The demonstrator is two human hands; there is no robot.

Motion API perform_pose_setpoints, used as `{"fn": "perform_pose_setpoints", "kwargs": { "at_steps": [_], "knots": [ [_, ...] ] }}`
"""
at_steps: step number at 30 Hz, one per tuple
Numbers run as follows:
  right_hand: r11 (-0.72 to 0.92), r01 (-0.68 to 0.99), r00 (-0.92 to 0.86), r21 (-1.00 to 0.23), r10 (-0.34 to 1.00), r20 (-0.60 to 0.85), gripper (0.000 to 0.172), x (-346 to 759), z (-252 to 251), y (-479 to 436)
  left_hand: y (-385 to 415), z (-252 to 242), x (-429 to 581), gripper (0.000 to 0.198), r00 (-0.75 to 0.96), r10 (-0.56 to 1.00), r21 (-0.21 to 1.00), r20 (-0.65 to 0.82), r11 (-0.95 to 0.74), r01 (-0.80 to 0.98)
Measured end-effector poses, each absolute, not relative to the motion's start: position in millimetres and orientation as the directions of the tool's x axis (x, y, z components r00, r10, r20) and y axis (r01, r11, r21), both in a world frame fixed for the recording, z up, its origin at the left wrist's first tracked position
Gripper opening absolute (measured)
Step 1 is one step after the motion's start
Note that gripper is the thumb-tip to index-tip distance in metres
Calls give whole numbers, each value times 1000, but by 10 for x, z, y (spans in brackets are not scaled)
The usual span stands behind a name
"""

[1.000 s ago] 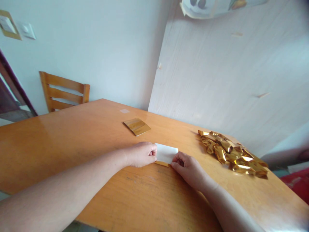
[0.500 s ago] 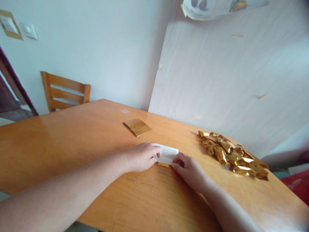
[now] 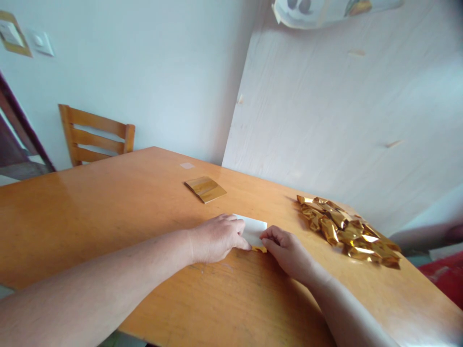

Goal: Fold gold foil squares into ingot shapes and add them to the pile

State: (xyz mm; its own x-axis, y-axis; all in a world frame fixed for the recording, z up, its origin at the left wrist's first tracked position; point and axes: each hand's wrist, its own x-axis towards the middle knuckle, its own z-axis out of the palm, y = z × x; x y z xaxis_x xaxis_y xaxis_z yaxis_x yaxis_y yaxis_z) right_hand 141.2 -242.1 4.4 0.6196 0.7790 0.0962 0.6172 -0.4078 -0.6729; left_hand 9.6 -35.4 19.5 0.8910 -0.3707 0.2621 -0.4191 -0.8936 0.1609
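Observation:
A small folded sheet of paper (image 3: 254, 227), white on top with a gold edge showing at its near corner, lies on the wooden table (image 3: 108, 212). My left hand (image 3: 217, 238) lies over its left part, fingers pressed down along the near edge. My right hand (image 3: 287, 250) pinches the sheet's near right corner between thumb and fingers. Much of the sheet is hidden under both hands.
A flat stack of gold paper squares (image 3: 205, 189) lies farther back on the table. A heap of folded gold paper pieces (image 3: 347, 230) sits at the right by the wall. A wooden chair (image 3: 96, 136) stands behind the table's far left side.
My left hand has slid to the right along the sheet's near edge, covering more of it. My right hand has stayed at the near right corner, where a bit of gold now shows.

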Motion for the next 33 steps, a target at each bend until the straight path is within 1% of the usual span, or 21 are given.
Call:
{"fn": "perform_pose_setpoints", "kwargs": {
  "at_steps": [4,10,19,21,24,26,28,29,31,33],
  "knots": [
    [-403,588,625,-702,777,78,13,1435,37,-2428,-357,194,95,39,891,-372,154,262,-895,-419],
    [-412,579,622,-704,781,54,9,1405,51,-2419,-355,188,91,35,890,-361,193,278,-887,-420],
    [-405,695,584,-594,800,138,9,1393,13,-2440,-347,180,98,36,885,-374,208,278,-876,-435],
    [-415,726,575,-549,803,154,7,1400,8,-2455,-349,190,96,36,887,-375,207,270,-877,-434],
    [-444,784,565,-434,800,202,5,1389,47,-2496,-356,204,92,34,894,-376,202,245,-882,-426],
    [-464,814,556,-349,797,237,8,1336,112,-2528,-361,209,90,32,897,-371,199,239,-886,-419],
    [-465,842,530,-274,807,261,15,1231,194,-2552,-365,213,91,30,900,-363,200,241,-889,-412],
    [-451,861,501,-233,830,246,20,1162,235,-2557,-366,214,92,30,901,-362,198,241,-890,-411],
    [-432,888,454,-157,878,155,26,1009,305,-2549,-365,215,95,31,897,-371,182,238,-890,-417],
    [-452,889,454,-72,891,12,32,869,351,-2521,-362,211,100,32,887,-392,156,244,-887,-435]
  ]
}}
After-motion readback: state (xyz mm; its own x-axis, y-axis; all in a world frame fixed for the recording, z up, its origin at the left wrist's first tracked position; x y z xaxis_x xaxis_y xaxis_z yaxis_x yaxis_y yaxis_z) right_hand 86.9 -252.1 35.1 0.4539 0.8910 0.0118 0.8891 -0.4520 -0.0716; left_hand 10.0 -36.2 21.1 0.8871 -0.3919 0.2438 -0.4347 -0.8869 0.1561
